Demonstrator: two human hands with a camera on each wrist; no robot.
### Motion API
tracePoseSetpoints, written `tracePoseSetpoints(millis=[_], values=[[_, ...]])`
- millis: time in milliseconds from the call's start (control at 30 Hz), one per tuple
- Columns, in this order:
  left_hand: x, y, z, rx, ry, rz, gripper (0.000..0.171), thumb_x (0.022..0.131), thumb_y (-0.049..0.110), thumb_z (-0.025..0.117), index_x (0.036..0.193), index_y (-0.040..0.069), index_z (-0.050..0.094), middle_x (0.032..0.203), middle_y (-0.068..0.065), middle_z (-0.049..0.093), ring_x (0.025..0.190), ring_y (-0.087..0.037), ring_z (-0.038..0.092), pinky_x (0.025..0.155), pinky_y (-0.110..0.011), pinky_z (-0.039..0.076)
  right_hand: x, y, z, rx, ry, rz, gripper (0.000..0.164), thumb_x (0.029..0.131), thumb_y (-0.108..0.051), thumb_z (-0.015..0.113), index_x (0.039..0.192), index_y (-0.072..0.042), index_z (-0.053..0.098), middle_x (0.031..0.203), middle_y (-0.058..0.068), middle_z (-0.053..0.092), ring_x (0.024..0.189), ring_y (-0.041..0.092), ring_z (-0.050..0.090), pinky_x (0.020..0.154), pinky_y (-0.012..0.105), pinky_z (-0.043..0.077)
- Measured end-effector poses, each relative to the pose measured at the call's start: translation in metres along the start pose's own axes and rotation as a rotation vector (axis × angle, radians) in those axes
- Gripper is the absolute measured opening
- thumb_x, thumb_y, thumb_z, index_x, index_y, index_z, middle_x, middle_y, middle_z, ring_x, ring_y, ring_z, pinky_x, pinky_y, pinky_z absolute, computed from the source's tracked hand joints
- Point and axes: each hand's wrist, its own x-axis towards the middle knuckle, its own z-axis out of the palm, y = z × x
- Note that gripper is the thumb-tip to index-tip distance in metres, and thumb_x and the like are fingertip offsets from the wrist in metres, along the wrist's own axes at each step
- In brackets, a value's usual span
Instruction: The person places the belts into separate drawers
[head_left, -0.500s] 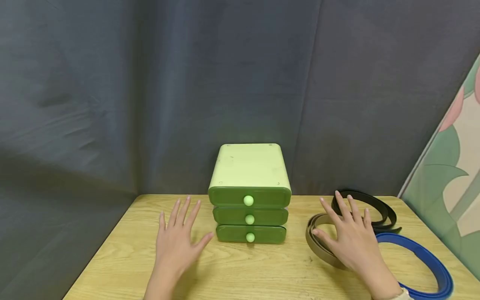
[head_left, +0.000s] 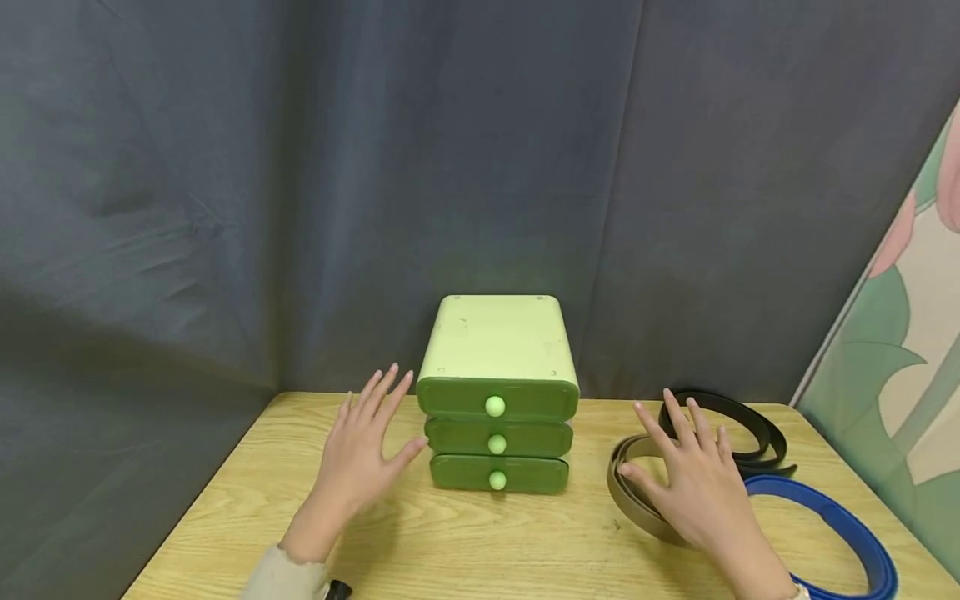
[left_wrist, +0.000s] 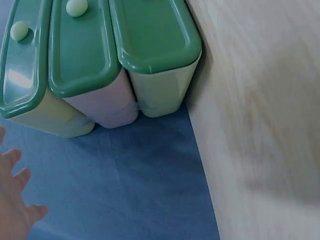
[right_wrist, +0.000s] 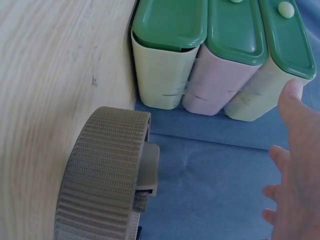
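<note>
A small chest of three green drawers (head_left: 498, 337) with round pale knobs stands at the middle back of the table. Left of it, my left hand (head_left: 358, 458) hovers with fingers spread, holding nothing. On the other side my right hand (head_left: 701, 487) is also spread and holds nothing, over a coiled brown belt (head_left: 628, 498). In the right wrist view the brown belt (right_wrist: 102, 175) shows its ribbed webbing and a buckle. A black belt (head_left: 772, 433) lies coiled behind that hand, and a blue belt (head_left: 862, 537) loops to its right.
The wooden table (head_left: 495, 542) ends at a dark grey curtain (head_left: 465, 150) behind the chest. At the right a panel (head_left: 885, 358) painted with leaves and flowers slants along the table's edge. A small black object (head_left: 339, 590) shows beside the left sleeve.
My left hand has moved a little up and to the right in the head view, and its sleeve now shows. My right hand keeps nearly the same place. The head view has shifted slightly.
</note>
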Motion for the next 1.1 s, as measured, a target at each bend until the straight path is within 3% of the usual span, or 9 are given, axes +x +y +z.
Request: tracePoseSetpoints(millis=[267,400,567,767,900,1100], values=[[0.028,-0.017,0.0,-0.219,0.006,0.079,0.069,0.1,0.048,0.053,0.159,0.027,0.025,0.163,-0.001,0.023,0.147,-0.03,0.024,0.109,-0.065,0.026,0.001,-0.005,0.004,0.007,0.009,-0.009,0.083,0.09,-0.052,0.067,0.159,-0.031,0.025,0.162,0.017,0.017,0.15,0.038,0.005,0.113,0.068,0.006],[0.045,-0.025,0.002,-0.424,-0.044,0.099,0.058,0.104,0.034,0.05,0.158,0.025,0.029,0.163,-0.003,0.023,0.147,-0.03,0.022,0.105,-0.069,0.029,0.002,-0.006,0.004,0.006,0.004,-0.008,0.082,0.091,-0.052,0.066,0.158,-0.031,0.026,0.164,0.015,0.015,0.149,0.04,0.006,0.112,0.068,0.007],[0.063,-0.033,0.004,-0.655,-0.1,0.126,0.051,0.106,0.018,0.043,0.156,0.018,0.033,0.162,-0.007,0.024,0.148,-0.029,0.02,0.111,-0.066,0.019,0.0,-0.006,0.004,0.019,-0.012,-0.004,0.081,0.091,-0.054,0.065,0.158,-0.031,0.027,0.164,0.015,0.014,0.148,0.042,0.009,0.11,0.07,0.011],[0.078,-0.037,0.007,-0.727,-0.176,0.11,0.049,0.106,0.021,0.045,0.155,0.02,0.037,0.162,-0.003,0.025,0.149,-0.026,0.018,0.113,-0.064,0.016,0.0,-0.006,0.007,0.0,0.017,-0.019,0.082,0.089,-0.054,0.067,0.158,-0.03,0.029,0.163,0.015,0.017,0.147,0.043,0.013,0.107,0.071,0.018],[0.085,-0.037,0.009,-0.762,-0.232,0.088,0.049,0.105,0.024,0.048,0.153,0.022,0.039,0.161,-0.001,0.026,0.149,-0.023,0.018,0.113,-0.063,0.015,0.0,-0.008,0.008,0.013,0.01,-0.018,0.081,0.09,-0.054,0.066,0.158,-0.031,0.028,0.163,0.015,0.017,0.147,0.043,0.013,0.108,0.071,0.017],[0.091,-0.037,0.01,-0.799,-0.265,0.066,0.049,0.103,0.026,0.053,0.151,0.02,0.043,0.16,-0.003,0.027,0.148,-0.025,0.018,0.113,-0.063,0.018,0.001,-0.008,0.007,0.016,0.012,-0.022,0.081,0.09,-0.051,0.068,0.157,-0.029,0.03,0.163,0.015,0.018,0.146,0.043,0.015,0.107,0.071,0.019]])
